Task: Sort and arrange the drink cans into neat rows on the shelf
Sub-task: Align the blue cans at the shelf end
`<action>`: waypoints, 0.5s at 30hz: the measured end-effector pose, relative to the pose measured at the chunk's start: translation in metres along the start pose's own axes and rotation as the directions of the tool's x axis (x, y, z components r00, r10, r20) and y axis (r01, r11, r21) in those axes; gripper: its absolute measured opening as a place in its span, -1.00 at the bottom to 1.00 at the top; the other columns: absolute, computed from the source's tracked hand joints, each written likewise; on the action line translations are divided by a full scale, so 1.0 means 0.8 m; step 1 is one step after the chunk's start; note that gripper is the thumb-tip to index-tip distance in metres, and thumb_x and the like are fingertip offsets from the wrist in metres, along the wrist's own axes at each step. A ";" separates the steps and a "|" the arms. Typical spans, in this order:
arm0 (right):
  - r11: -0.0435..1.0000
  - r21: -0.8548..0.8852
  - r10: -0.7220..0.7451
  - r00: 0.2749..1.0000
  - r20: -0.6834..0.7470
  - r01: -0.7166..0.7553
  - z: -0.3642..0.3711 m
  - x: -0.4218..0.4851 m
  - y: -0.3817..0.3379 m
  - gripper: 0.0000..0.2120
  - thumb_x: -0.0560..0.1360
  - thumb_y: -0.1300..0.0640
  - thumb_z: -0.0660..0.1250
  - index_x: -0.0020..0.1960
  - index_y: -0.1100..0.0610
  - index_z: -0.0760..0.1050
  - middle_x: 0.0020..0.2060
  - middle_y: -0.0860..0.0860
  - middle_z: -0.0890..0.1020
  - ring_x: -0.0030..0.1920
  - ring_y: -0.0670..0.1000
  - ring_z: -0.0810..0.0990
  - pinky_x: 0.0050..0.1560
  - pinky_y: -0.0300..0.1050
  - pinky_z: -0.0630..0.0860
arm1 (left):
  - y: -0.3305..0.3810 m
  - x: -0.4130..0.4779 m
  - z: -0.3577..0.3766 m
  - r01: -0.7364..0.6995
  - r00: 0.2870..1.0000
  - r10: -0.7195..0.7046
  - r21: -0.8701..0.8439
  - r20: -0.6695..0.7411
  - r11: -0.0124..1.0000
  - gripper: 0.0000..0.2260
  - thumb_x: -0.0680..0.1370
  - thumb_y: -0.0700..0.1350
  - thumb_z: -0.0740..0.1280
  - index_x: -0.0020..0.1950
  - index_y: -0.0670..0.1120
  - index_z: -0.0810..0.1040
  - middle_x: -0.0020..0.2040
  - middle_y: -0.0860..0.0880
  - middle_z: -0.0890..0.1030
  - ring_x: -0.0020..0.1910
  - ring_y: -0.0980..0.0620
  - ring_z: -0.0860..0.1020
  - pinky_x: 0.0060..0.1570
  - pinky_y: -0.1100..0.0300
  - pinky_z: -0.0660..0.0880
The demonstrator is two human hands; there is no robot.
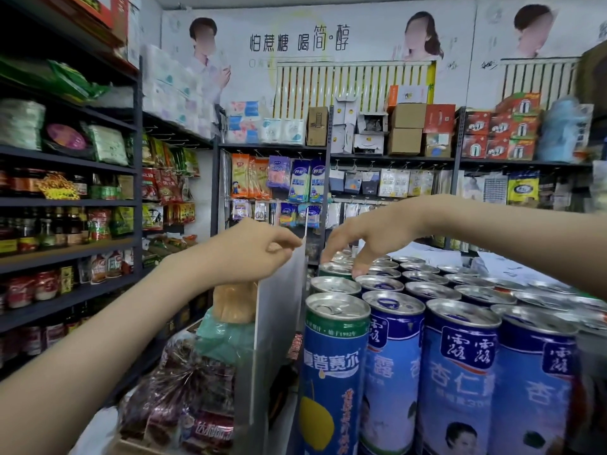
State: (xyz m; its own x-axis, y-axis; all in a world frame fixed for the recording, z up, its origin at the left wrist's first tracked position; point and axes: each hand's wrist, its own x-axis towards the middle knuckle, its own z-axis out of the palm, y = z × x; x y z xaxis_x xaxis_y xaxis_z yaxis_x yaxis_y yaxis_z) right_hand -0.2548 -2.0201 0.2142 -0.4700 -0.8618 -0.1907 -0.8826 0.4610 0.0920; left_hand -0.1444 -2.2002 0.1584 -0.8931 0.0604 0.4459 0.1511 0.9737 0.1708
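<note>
Several tall drink cans stand in rows on the shelf at the lower right. Most are blue-and-white cans [460,372], and the left column has green-topped cans [335,366] with a lemon picture. My right hand [368,241] reaches down over the back of that left column, its fingertips resting on the rim of a green-topped can [335,268]. My left hand [259,247] pinches the top edge of a translucent white divider panel [279,310] that stands upright just left of the cans.
Bagged snacks [184,389] lie left of the divider. Dark shelving with bottles and packets [65,224] runs along the left. Hanging goods and cardboard boxes [407,126] fill the back wall shelves.
</note>
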 end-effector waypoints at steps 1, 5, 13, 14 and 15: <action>1.000 0.018 -0.014 1.000 -0.003 0.014 0.000 0.000 0.001 -0.53 0.52 0.12 0.35 0.40 -0.08 0.35 0.26 -0.17 0.37 0.35 -0.06 0.31 0.26 -0.17 0.23 | -0.002 0.003 0.004 0.000 1.000 0.000 -0.006 0.030 1.000 -0.70 0.61 -0.09 0.18 0.33 0.05 0.48 0.22 0.10 0.57 0.07 0.25 0.49 0.00 0.43 0.34; 0.999 0.039 -0.027 1.000 0.011 0.027 0.001 0.001 0.006 -0.51 0.53 0.10 0.34 0.41 -0.13 0.33 0.34 -0.14 0.41 0.36 -0.03 0.34 0.35 -0.08 0.27 | -0.003 0.014 0.009 -0.030 0.994 0.028 0.019 0.105 0.999 -0.71 0.59 -0.01 0.23 0.32 0.07 0.49 0.22 0.12 0.56 0.12 0.22 0.47 0.10 0.37 0.34; 0.983 0.181 0.017 1.000 -0.024 -0.013 -0.004 0.004 0.013 -0.65 0.58 0.11 0.24 0.35 -0.11 0.42 0.20 -0.26 0.47 0.26 -0.17 0.39 0.36 -0.10 0.26 | 0.004 0.033 0.007 -0.096 0.985 0.093 0.013 0.142 0.995 -0.74 0.55 0.03 0.30 0.24 0.07 0.56 -0.01 0.18 0.62 0.02 0.24 0.54 -0.08 0.56 0.34; 0.982 0.188 0.038 0.999 -0.031 -0.032 -0.005 0.004 0.016 -0.64 0.59 0.14 0.22 0.36 -0.10 0.41 0.12 -0.31 0.46 0.22 -0.19 0.39 0.34 -0.12 0.26 | 0.003 0.034 0.006 -0.094 0.986 0.092 0.011 0.139 0.995 -0.73 0.55 0.03 0.31 0.24 0.07 0.55 0.01 0.16 0.62 0.03 0.23 0.55 -0.08 0.56 0.34; 0.983 0.178 0.055 0.998 -0.030 -0.049 -0.006 0.005 0.019 -0.63 0.60 0.16 0.22 0.37 -0.10 0.41 0.08 -0.34 0.45 0.21 -0.19 0.39 0.32 -0.14 0.26 | 0.002 0.035 0.007 -0.091 0.987 0.089 0.008 0.135 0.996 -0.72 0.55 0.03 0.31 0.25 0.06 0.55 0.05 0.15 0.63 0.04 0.23 0.55 -0.07 0.55 0.35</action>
State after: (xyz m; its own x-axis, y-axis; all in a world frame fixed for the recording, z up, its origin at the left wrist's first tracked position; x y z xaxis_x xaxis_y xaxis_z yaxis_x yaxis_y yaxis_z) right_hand -0.2701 -2.0176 0.2198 -0.5181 -0.8411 -0.1554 -0.8430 0.5329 -0.0740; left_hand -0.1716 -2.1958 0.1665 -0.9250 0.1761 0.3368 0.2284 0.9658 0.1224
